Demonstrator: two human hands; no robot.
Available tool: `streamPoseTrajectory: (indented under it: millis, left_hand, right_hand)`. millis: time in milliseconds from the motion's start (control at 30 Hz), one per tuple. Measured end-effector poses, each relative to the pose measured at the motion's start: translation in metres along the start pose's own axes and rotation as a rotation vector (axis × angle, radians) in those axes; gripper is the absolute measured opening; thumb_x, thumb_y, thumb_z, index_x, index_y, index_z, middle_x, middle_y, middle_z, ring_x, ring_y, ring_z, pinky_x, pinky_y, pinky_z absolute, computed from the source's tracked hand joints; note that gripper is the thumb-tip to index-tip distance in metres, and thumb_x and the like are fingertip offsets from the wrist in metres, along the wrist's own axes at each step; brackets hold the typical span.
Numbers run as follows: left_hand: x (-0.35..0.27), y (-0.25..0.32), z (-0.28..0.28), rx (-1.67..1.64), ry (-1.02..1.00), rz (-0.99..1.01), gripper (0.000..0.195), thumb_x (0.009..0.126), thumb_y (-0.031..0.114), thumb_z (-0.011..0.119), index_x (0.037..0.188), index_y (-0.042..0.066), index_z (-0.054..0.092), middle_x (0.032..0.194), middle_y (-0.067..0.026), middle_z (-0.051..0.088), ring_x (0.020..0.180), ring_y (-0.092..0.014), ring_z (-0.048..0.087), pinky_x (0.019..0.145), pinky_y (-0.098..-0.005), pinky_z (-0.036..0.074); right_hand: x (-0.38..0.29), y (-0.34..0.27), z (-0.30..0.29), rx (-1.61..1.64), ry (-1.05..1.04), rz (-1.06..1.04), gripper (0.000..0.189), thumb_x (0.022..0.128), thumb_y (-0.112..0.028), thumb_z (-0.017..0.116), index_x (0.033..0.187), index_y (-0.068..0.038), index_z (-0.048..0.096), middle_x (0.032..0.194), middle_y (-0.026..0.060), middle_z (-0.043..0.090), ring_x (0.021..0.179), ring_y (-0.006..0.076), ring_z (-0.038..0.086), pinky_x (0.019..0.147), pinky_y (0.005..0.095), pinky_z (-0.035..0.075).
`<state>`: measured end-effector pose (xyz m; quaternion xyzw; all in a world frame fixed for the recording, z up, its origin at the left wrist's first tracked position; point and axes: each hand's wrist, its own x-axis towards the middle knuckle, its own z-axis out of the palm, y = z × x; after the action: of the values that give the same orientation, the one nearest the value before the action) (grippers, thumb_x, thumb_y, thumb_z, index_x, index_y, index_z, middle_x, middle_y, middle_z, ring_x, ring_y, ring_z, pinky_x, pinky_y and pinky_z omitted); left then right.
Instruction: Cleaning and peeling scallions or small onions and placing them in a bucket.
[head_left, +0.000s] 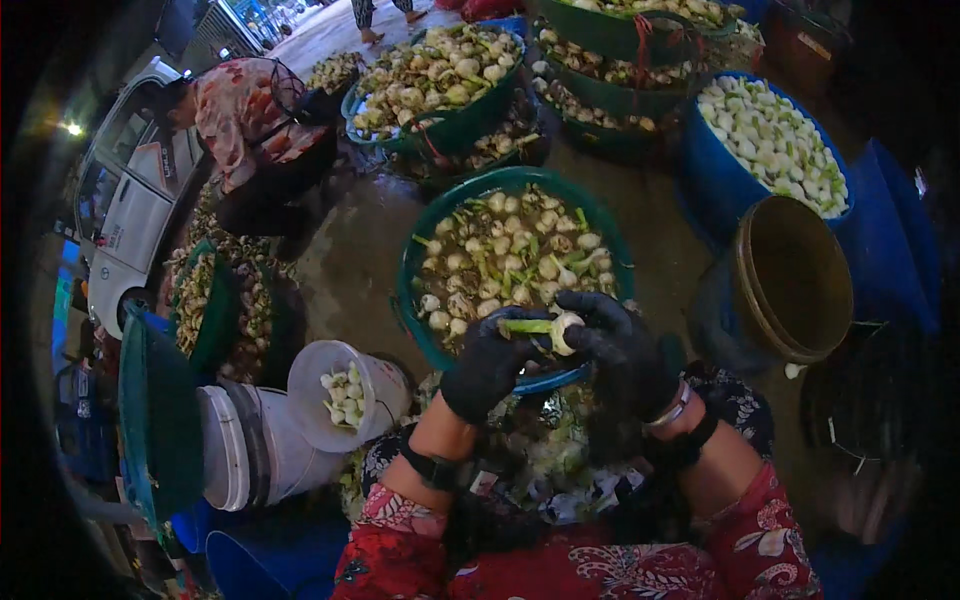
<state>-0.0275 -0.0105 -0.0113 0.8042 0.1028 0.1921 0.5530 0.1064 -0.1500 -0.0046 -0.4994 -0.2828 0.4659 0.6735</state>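
Note:
A whitish bulb (567, 334) with a short green stalk, onion-like or garlic-like, is held between my two black-gloved hands. The stalk points left and lies against the fingers of my left hand (486, 369). At the round end, my right hand (624, 349) has its thumb and fingers on the bulb. Directly beyond is a large green tub (409, 281) of murky water, with many soiled bulbs (512, 262) floating in it. Whether either palm hides a small tool, I cannot tell.
Left stands a white bucket (390, 390) with pale, cleaned-looking bulbs (345, 397). An open bucket (795, 277) is at right, before a blue tub (720, 191) of white bulbs. Heaped baskets (457, 131) stand beyond. A person (247, 127) bends at upper left, near a white vehicle (127, 217).

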Motion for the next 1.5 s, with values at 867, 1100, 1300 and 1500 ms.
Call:
streamPoseTrajectory:
  millis: [867, 1100, 1300, 1500]
  left_hand:
    - [-0.014, -0.009, 0.004, -0.22, -0.014, -0.294, 0.03, 0.084, 0.012, 0.053, 0.113, 0.005, 0.059, 0.114, -0.0133, 0.058, 0.095, -0.023, 0.059, 0.082, -0.0348, 0.047]
    - [-0.007, -0.003, 0.0, 0.581, -0.061, 0.232, 0.033, 0.079, 0.004, 0.055, 0.109, 0.012, 0.064, 0.108, -0.0148, 0.059, 0.097, -0.029, 0.058, 0.082, -0.0354, 0.047]
    - [-0.007, -0.01, -0.007, 0.315, 0.005, -0.009, 0.029, 0.08, 0.003, 0.054, 0.107, 0.009, 0.064, 0.098, -0.0154, 0.061, 0.084, -0.028, 0.06, 0.075, -0.0352, 0.048]
    - [-0.003, -0.01, -0.018, 0.76, 0.123, 0.332, 0.031, 0.082, 0.001, 0.052, 0.113, 0.004, 0.058, 0.087, -0.0142, 0.063, 0.075, -0.029, 0.061, 0.066, -0.0365, 0.049]
  right_hand:
    - [0.002, -0.004, -0.008, 0.452, -0.038, 0.409, 0.03, 0.093, -0.035, 0.047, 0.105, -0.009, 0.056, 0.089, 0.0048, 0.061, 0.077, 0.0174, 0.061, 0.067, 0.0336, 0.053]
    - [0.004, 0.015, -0.012, 0.116, -0.031, 0.142, 0.025, 0.09, -0.027, 0.052, 0.103, -0.006, 0.056, 0.089, 0.0065, 0.061, 0.079, 0.0156, 0.06, 0.064, 0.0317, 0.05]
    - [-0.001, 0.001, 0.004, -1.221, 0.058, -0.619, 0.02, 0.078, -0.011, 0.056, 0.095, -0.001, 0.057, 0.088, 0.0161, 0.06, 0.083, 0.0296, 0.059, 0.07, 0.0391, 0.047]
    - [-0.021, 0.038, 0.01, -1.082, -0.449, -0.421, 0.019, 0.071, -0.017, 0.059, 0.087, -0.006, 0.06, 0.078, 0.0121, 0.057, 0.074, 0.0322, 0.057, 0.065, 0.0435, 0.046]
